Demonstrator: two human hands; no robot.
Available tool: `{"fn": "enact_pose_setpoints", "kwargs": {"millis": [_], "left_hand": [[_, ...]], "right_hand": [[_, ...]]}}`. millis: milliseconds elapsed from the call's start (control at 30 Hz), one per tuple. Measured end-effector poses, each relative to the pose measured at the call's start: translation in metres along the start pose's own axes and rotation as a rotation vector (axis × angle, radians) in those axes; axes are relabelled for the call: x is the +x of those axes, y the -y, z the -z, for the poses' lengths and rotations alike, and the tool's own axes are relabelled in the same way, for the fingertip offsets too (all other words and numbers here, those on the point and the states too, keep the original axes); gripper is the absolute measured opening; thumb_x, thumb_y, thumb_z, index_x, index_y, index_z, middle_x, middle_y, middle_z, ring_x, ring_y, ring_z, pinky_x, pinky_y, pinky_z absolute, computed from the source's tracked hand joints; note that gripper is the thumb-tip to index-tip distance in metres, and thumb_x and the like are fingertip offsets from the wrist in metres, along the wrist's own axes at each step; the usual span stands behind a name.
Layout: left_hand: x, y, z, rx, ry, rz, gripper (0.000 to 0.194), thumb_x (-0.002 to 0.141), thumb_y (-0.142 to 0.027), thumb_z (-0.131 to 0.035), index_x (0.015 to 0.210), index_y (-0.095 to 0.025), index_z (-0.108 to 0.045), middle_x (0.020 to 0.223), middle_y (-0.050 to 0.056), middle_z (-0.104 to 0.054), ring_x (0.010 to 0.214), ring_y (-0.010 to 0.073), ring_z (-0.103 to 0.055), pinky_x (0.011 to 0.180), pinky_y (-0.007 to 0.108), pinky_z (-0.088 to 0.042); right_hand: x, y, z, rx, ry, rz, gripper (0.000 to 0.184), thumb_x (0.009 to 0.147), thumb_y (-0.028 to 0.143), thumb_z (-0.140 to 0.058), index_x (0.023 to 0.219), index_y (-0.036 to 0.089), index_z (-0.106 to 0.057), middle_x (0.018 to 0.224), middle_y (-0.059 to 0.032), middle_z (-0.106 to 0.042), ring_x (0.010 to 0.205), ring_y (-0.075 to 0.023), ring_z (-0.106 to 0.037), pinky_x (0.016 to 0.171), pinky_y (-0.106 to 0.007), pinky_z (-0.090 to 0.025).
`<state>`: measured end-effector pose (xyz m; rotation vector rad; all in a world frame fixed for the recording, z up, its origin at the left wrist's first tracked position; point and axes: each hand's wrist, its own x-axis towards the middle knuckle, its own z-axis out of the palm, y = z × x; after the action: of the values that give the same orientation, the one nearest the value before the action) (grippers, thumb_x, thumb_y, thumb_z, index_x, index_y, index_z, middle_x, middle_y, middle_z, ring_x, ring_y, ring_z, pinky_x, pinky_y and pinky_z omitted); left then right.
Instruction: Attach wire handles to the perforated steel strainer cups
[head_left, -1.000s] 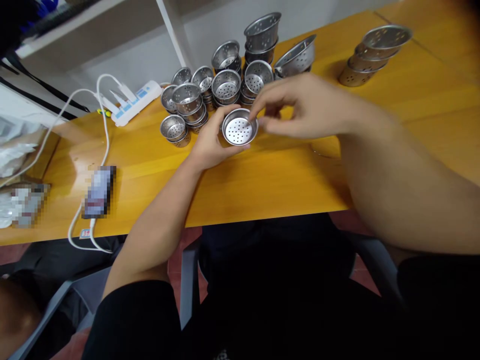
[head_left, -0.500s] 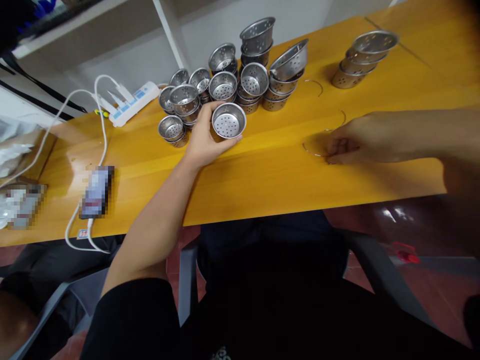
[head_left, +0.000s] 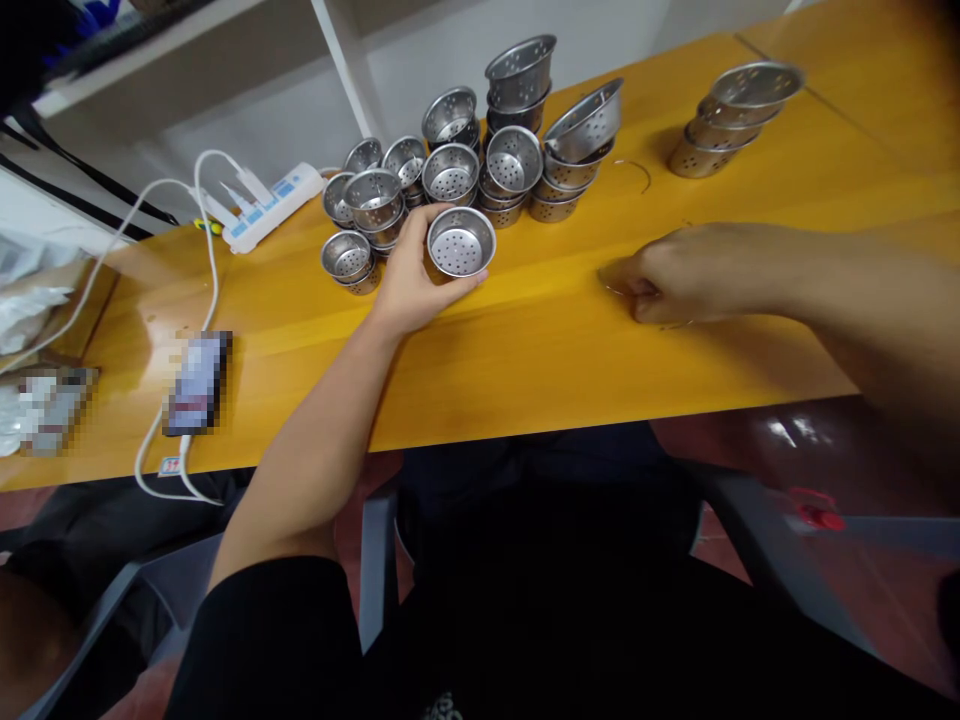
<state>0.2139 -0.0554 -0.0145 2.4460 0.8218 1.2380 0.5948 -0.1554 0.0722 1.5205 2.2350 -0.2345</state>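
In my left hand (head_left: 411, 275) I hold a small perforated metal cup (head_left: 461, 242), its mouth tilted toward me. Thumb and fingers grip it from the left side, just above the table and in front of similar cups. My right hand (head_left: 667, 275) is low over the table to the right, fingers curled together and fingertips down at the wood. A thin curved wire (head_left: 616, 291) shows by the fingertips, and a bit of wire (head_left: 679, 324) peeks out below the hand. Whatever the right fingers pinch is hidden and blurred.
Several stacks of perforated cups (head_left: 450, 172) stand behind my left hand. A separate cup stack (head_left: 705, 157) is at the far right, and a loose curved wire (head_left: 637, 172) lies between. A power strip (head_left: 274, 207), cables and a phone (head_left: 196, 385) lie to the left.
My right hand has slid left over the wire by its fingertips, covering more of it. The left hand and its cup have stayed nearly still.
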Motion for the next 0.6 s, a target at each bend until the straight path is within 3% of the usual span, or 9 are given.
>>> {"fn": "enact_pose_setpoints", "kwargs": {"millis": [167, 367, 467, 600], "left_hand": [[0.000, 0.003, -0.001, -0.014, 0.008, 0.004, 0.092, 0.095, -0.081, -0.097, 0.163, -0.035, -0.054, 0.159, 0.012, -0.067, 0.151, 0.0400, -0.071, 0.137, 0.063, -0.057], [0.000, 0.002, -0.001, -0.027, -0.014, 0.018, 0.095, 0.090, -0.083, -0.100, 0.160, -0.034, -0.057, 0.156, 0.012, -0.069, 0.147, 0.0397, -0.074, 0.133, 0.063, -0.061], [-0.001, 0.001, 0.000, -0.025, -0.028, 0.044, 0.095, 0.089, -0.083, -0.102, 0.158, -0.035, -0.058, 0.154, 0.011, -0.070, 0.146, 0.0388, -0.075, 0.132, 0.061, -0.062], [-0.003, 0.002, -0.002, -0.045, -0.031, 0.049, 0.095, 0.090, -0.083, -0.101, 0.160, -0.035, -0.057, 0.153, 0.011, -0.070, 0.146, 0.0385, -0.075, 0.132, 0.060, -0.061]], "right_hand": [[-0.003, 0.001, 0.004, 0.059, 0.007, 0.029, 0.020, 0.102, 0.016, -0.074, 0.088, 0.025, -0.064, 0.087, -0.0038, -0.072, 0.074, -0.0220, -0.060, 0.071, -0.037, -0.039], [0.000, -0.004, 0.006, 0.138, -0.131, 0.082, 0.023, 0.100, 0.019, -0.075, 0.084, 0.026, -0.059, 0.082, -0.0032, -0.072, 0.071, -0.0207, -0.060, 0.073, -0.037, -0.045], [0.004, -0.005, 0.011, 0.224, -0.188, 0.080, 0.018, 0.091, 0.016, -0.080, 0.092, 0.026, -0.065, 0.086, -0.0029, -0.077, 0.072, -0.0204, -0.063, 0.076, -0.037, -0.048], [0.008, 0.000, 0.019, 0.381, -0.289, 0.137, 0.025, 0.089, 0.012, -0.079, 0.106, 0.025, -0.068, 0.091, -0.0019, -0.079, 0.078, -0.0207, -0.070, 0.080, -0.037, -0.051]]}}
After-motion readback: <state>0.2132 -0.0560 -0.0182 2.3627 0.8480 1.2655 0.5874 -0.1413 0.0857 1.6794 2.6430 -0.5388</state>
